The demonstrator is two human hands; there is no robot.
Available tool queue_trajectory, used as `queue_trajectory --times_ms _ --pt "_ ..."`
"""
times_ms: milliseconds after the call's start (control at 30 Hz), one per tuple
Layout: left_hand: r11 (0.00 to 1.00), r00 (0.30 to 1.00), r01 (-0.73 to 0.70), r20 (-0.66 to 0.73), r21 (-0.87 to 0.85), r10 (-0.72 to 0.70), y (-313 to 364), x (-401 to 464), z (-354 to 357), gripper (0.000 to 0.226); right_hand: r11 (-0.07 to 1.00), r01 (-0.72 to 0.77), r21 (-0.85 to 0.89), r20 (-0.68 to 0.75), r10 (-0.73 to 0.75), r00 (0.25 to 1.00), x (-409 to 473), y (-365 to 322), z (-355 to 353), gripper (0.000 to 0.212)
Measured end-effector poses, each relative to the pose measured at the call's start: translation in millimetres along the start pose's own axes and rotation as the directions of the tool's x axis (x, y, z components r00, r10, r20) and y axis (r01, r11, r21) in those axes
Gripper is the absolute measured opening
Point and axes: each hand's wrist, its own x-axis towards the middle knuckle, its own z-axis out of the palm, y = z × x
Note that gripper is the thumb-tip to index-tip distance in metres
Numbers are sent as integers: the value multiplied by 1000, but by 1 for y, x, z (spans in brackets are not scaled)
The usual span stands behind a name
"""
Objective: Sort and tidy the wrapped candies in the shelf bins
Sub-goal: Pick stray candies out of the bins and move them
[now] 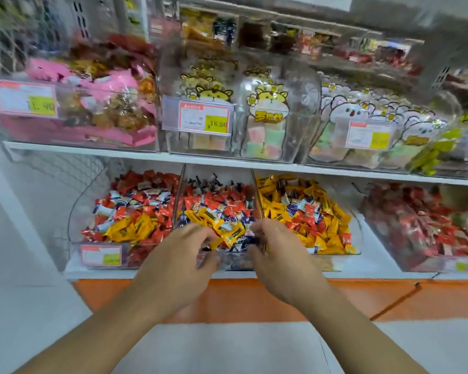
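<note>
Head view showed my left hand [185, 245] and my right hand [274, 245] close together over the front of the middle bin [216, 261], both palm down with the fingers curled into the pile. My left fingers looked pinched on a yellow candy [222, 233], though blur kept me from being sure; whether my right fingers held anything I could not tell, since they were tucked among the blue-and-white wrappers. Both forearms reached up from the bottom of the frame and converged at the bin's lip. I judged the wrapped candies [219, 211] to be light, small and hard inside, their glossy film slick and crinkly, so a pinch on the body or a twisted end would serve better than a scoop. Red, yellow and blue pieces lay mixed in that bin. Just beside it, the left bin [92, 255] held mostly red with a yellow patch, and the right bin [355, 238] mostly yellow with stray reds. All sat on the lower shelf [389, 276].
</note>
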Motion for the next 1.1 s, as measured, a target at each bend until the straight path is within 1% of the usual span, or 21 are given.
queue_trajectory --times_ms 67,133,233,333,400,467,567,633,700,767,800,867,933,1033,1100 --pt "1000 1000 11 6 -10 -11 -10 7 2 21 1000 13 -5 -4 -13 1000 23 1 4 27" --pt "999 999 33 5 -3 -33 -19 5 -1 21 1000 -4 2 -13 4 1000 38 -2 6 23" --pt "996 997 79 10 51 -80 -26 -8 -10 19 999 -35 11 -17 36 999 45 -9 10 28" --pt "991 994 107 -16 75 -106 -26 -25 -17 17 1000 -3 -22 18 4 1000 37 -17 11 31" --pt "992 994 105 -6 73 -105 -20 -30 -21 18 1000 -3 -29 46 4 999 23 -18 9 30" --pt "993 996 90 5 74 -90 -15 -27 -22 18 999 -6 -36 43 8 999 8 -13 6 29" --pt "994 999 49 -13 100 -48 -8 -12 -20 15 998 3 -67 68 2 998 5 -4 0 30" --pt "989 1000 12 -6 147 -11 -9 4 -16 14 992 39 -120 85 -29 996 18 0 -1 30" --pt "978 1000 -22 13 209 20 -13 22 -11 15 980 85 -179 114 -65 991 39 0 6 38" --pt "963 998 -51 49 265 39 -19 42 -6 17 964 141 -226 180 -100 978 63 0 19 45" --pt "955 997 -61 73 290 41 -22 51 -2 19 953 169 -251 225 -112 968 75 0 27 45" --pt "934 993 -57 118 354 16 -27 66 8 25 938 184 -295 303 -91 949 95 -2 39 44" --pt "895 988 -56 152 442 -14 -31 77 18 36 933 153 -326 375 -20 927 106 -4 48 38" --pt "820 977 -114 211 561 -9 -33 84 29 33 913 163 -374 408 4 913 111 -4 57 28" --pt "809 972 -125 234 575 -15 -35 85 32 34 905 172 -388 405 0 914 111 0 59 26"
